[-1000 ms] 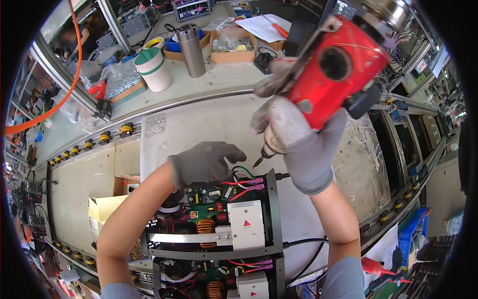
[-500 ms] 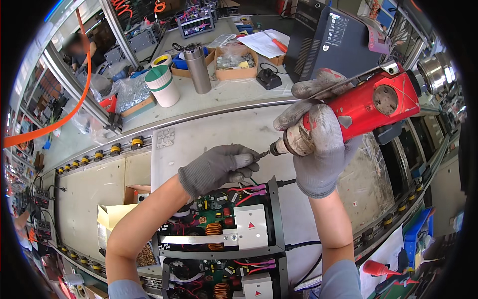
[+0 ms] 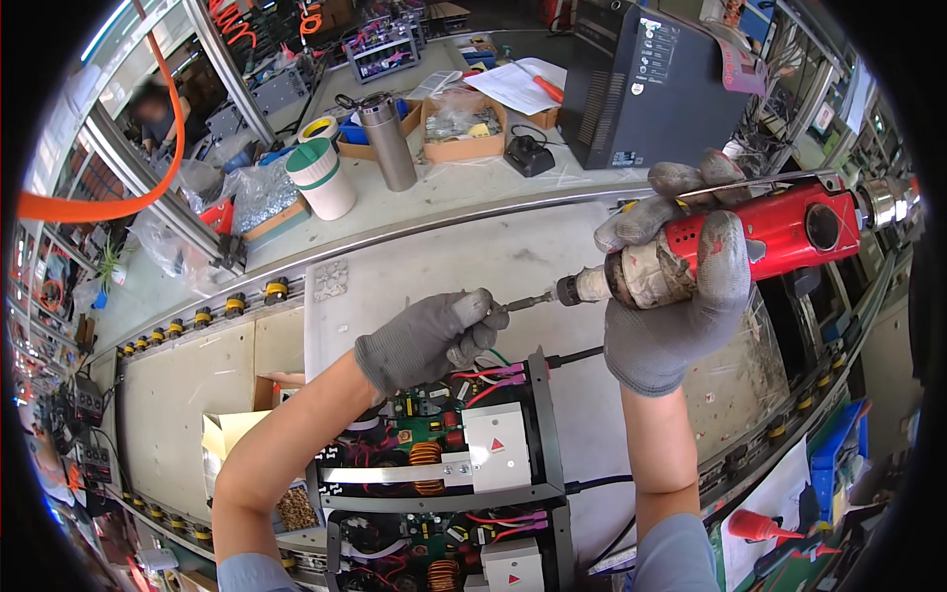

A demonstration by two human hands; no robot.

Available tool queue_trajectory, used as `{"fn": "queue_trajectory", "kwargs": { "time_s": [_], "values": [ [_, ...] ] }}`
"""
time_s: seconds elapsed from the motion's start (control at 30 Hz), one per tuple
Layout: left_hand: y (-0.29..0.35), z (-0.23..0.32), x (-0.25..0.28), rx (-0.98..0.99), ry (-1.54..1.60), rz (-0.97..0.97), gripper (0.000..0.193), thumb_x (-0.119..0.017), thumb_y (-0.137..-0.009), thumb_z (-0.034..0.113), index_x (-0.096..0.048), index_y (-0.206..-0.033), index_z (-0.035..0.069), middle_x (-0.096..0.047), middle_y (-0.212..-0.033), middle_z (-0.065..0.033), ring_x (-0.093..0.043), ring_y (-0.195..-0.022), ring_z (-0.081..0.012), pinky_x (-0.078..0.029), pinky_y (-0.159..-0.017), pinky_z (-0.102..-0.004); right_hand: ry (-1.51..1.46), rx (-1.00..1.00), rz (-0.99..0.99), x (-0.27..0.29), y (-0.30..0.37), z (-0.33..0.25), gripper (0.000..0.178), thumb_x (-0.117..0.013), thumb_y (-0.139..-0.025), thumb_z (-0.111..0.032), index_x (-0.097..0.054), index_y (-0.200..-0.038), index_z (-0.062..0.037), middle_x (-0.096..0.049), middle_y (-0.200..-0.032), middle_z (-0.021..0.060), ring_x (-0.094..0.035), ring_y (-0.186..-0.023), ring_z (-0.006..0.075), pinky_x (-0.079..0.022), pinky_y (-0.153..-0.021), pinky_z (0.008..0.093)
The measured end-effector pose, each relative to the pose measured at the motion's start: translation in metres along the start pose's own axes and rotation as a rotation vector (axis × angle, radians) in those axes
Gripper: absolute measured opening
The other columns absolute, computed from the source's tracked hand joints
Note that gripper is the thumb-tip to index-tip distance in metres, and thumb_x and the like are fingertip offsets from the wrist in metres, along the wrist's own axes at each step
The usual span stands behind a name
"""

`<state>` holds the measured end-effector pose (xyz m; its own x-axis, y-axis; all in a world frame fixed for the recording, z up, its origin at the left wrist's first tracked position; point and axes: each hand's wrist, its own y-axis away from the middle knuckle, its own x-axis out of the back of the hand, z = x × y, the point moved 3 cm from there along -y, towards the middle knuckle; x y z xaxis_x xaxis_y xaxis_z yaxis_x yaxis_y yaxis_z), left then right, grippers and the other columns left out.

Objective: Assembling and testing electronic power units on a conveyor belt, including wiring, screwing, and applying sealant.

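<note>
My right hand (image 3: pixel 681 316), in a grey glove, is wrapped round a red power screwdriver (image 3: pixel 789 233) held nearly level, its nose toward my left hand. My left hand (image 3: pixel 429 335), gloved too, pinches a thin metal driver bit (image 3: pixel 529 302). The bit's other end is right at the screwdriver's nose; whether it sits inside I cannot tell. Just below my left hand lies an open electronic unit (image 3: pixel 495 449) with a dark frame, coils, pink and red wires and a white cover. A second similar unit (image 3: pixel 508 564) is nearer me.
Behind the rail stand a steel flask (image 3: pixel 391 148), a white jar with green lid (image 3: pixel 322 180), a carton of small parts (image 3: pixel 464 133) and a dark machine case (image 3: pixel 651 94). Rollers (image 3: pixel 235 304) line the conveyor. An orange hose (image 3: pixel 109 205) hangs left. Another person is far left.
The screwdriver and my right hand have moved right, away from my left hand, and the tool has levelled somewhat. More of the bit now shows between my left fingers and the nose.
</note>
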<state>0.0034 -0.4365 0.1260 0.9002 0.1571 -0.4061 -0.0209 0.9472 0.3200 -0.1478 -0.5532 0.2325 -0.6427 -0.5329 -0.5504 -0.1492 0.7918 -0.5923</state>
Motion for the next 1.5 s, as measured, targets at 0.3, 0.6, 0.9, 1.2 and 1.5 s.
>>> {"fn": "queue_trajectory", "kwargs": {
  "time_s": [0.3,0.6,0.9,1.2,1.5],
  "values": [
    [-0.001,0.001,-0.002,-0.035,-0.024,0.003,0.043,-0.06,-0.086,0.049,-0.057,-0.095,0.007,-0.051,-0.074,0.0008,-0.041,-0.058,-0.0061,-0.035,-0.053,-0.0203,-0.031,0.03,-0.07,-0.002,0.002,0.006,0.056,-0.053,-0.087,-0.031,-0.038,-0.127,0.005,-0.056,-0.099,0.0213,-0.059,-0.062,0.0204,-0.05,-0.057,0.033],
    [0.0,0.003,-0.002,-0.025,-0.03,-0.01,0.044,-0.062,-0.085,0.048,-0.057,-0.095,0.005,-0.051,-0.072,0.0011,-0.041,-0.057,-0.0057,-0.035,-0.053,-0.0197,-0.112,0.025,-0.054,-0.002,0.003,0.007,0.054,-0.053,-0.087,-0.03,-0.04,-0.125,0.0057,-0.056,-0.101,0.0202,-0.06,-0.065,0.0206,-0.051,-0.059,0.0332],
    [0.0,0.004,0.0,-0.06,-0.059,0.021,0.041,-0.064,-0.085,0.045,-0.057,-0.094,0.005,-0.048,-0.073,0.0024,-0.037,-0.057,-0.004,-0.033,-0.051,-0.0184,0.035,-0.005,0.02,-0.007,0.01,0.008,0.059,-0.053,-0.083,-0.03,-0.037,-0.127,0.0057,-0.056,-0.102,0.0209,-0.059,-0.063,0.0233,-0.051,-0.06,0.0343],
    [0.001,0.023,0.025,-0.174,-1.085,0.331,0.035,-0.056,-0.089,0.029,-0.061,-0.116,0.007,-0.064,-0.086,-0.0062,-0.059,-0.076,-0.0119,-0.05,-0.07,-0.0253,0.141,-0.091,-0.077,0.008,0.0,0.012,0.054,-0.051,-0.087,-0.029,-0.039,-0.127,0.0056,-0.057,-0.099,0.0199,-0.059,-0.066,0.0216,-0.05,-0.062,0.0342],
    [-0.006,0.004,0.014,0.088,-1.289,0.039,0.029,-0.062,-0.076,0.016,-0.065,-0.102,0.004,-0.066,-0.086,-0.0148,-0.063,-0.083,-0.0259,-0.049,-0.079,-0.0338,0.204,-0.307,-0.211,-0.002,0.012,0.029,0.043,-0.053,-0.085,-0.016,-0.044,-0.12,0.0075,-0.06,-0.094,0.0182,-0.061,-0.062,0.0206,-0.051,-0.056,0.031]
  ]
}}
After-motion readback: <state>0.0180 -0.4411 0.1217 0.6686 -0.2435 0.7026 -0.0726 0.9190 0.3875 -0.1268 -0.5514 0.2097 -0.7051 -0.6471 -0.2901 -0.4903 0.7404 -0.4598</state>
